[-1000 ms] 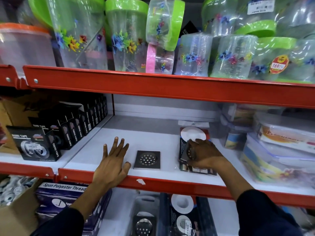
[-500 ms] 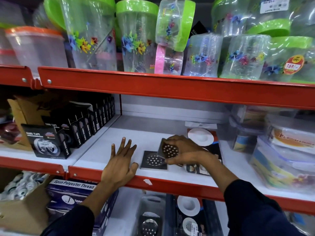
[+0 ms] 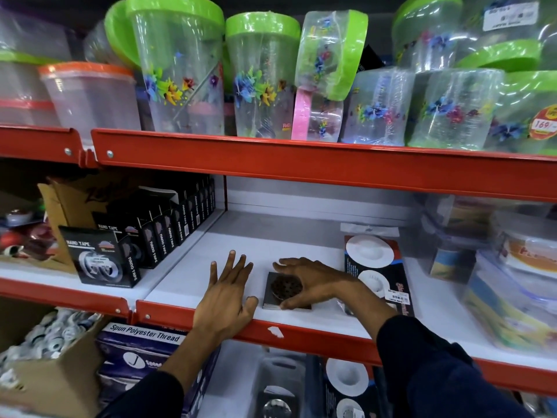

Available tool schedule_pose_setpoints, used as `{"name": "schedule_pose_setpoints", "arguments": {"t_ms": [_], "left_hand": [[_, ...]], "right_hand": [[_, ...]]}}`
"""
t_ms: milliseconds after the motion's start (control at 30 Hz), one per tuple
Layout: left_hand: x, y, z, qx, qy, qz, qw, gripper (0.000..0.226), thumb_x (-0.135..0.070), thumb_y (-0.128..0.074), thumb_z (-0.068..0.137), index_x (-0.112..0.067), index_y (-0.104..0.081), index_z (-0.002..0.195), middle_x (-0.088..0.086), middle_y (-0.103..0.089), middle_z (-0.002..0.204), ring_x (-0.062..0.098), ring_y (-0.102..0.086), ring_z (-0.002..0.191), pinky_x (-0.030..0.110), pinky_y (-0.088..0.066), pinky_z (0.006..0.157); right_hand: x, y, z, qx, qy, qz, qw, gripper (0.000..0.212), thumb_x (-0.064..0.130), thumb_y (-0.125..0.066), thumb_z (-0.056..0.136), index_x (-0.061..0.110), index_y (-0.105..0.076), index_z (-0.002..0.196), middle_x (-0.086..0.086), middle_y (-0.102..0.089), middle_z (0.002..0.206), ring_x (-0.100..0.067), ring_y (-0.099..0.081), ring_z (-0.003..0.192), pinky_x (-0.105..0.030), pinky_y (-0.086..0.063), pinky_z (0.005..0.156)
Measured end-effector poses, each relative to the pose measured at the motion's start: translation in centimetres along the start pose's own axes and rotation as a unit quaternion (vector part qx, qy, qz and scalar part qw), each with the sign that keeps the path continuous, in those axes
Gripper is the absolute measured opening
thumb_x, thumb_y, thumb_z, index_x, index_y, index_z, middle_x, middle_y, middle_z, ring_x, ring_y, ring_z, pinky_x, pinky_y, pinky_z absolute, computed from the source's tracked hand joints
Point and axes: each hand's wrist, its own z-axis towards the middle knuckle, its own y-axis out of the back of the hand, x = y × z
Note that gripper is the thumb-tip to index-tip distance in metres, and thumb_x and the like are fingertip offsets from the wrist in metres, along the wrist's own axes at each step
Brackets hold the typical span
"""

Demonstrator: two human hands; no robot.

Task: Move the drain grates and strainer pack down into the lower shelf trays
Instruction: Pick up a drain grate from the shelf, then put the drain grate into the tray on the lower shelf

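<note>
Squaring up the drain grates at the shelf's front edge

My right hand (image 3: 313, 283) curls over the stacked drain grates (image 3: 284, 292), fingers closed on their sides to lift both together; my left hand (image 3: 226, 300) lies flat and empty at nine o'clock, bracing. Strainer pack (image 3: 376, 276) waits at three o'clock; the trays (image 3: 280, 384) sit open below the red lip (image 3: 301, 334).

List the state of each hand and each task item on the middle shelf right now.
left hand: open, flat on the shelf edge, holding nothing
right hand: fingers curled around the drain grates
drain grates: stacked flat on the middle shelf, not yet moved down
strainer pack: lying on the middle shelf right of the grates, untouched
</note>
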Motion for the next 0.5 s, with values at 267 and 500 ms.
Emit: {"name": "schedule_pose_setpoints", "arguments": {"t_ms": [267, 500], "left_hand": [[-0.5, 0.5, 0.0, 0.041, -0.026, 0.039, 0.998, 0.081, -0.052, -0.009, 0.083, -0.019, -0.009, 0.157, 0.001, 0.011, 0.166, 0.024, 0.029, 0.149, 0.054, 0.02, 0.12], [-10.3, 1.4, 4.0, 0.037, -0.041, -0.19, 0.98, 0.064, -0.035, -0.046, 0.088, -0.017, -0.039, 0.149, 0.005, -0.028, 0.162, 0.023, -0.027, 0.149, 0.034, -0.025, 0.123]], "right_hand": [[-2.7, -2.2, -6.9, -0.258, -0.07, -0.175, 0.948, 0.081, 0.072, -0.022, 0.094, 0.032, 0.008, 0.157, -0.007, 0.021, 0.166, -0.035, 0.023, 0.151, -0.064, 0.003, 0.121], [-7.1, -3.6, -12.9, -0.241, -0.248, -0.037, 0.938, 0.092, 0.072, -0.031, 0.091, 0.024, 0.011, 0.157, -0.014, 0.013, 0.167, -0.044, 0.004, 0.153, -0.056, -0.008, 0.123]]}}
